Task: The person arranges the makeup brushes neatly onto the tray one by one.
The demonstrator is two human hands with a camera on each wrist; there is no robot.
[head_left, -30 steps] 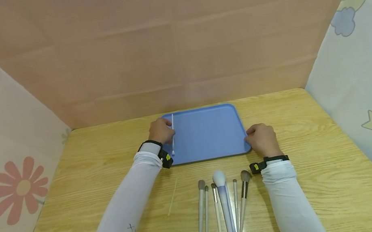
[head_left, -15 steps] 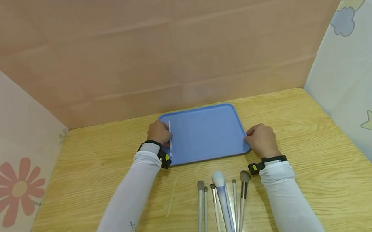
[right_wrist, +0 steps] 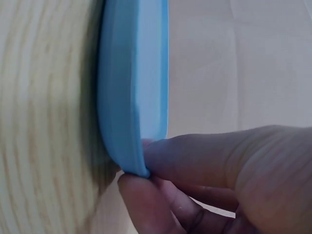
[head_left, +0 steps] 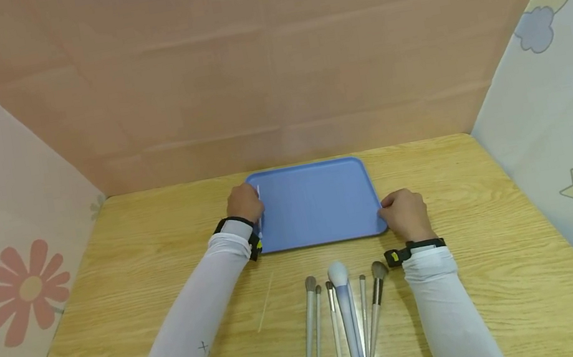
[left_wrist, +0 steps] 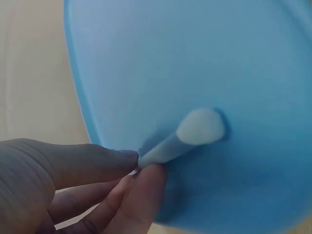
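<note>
The blue tray [head_left: 319, 201] lies at the far middle of the wooden table [head_left: 506, 268]. My left hand [head_left: 244, 203] pinches a white cotton swab [left_wrist: 187, 139] between thumb and fingers, its tip pressed on the tray's floor by the left rim. My right hand [head_left: 405, 215] grips the tray's near right corner, thumb over the rim. Six makeup brushes [head_left: 344, 317] lie near me, beside a thin stick [head_left: 265, 303]. A second ago the swab stood longer above my fingers; now my hand hides most of it.
</note>
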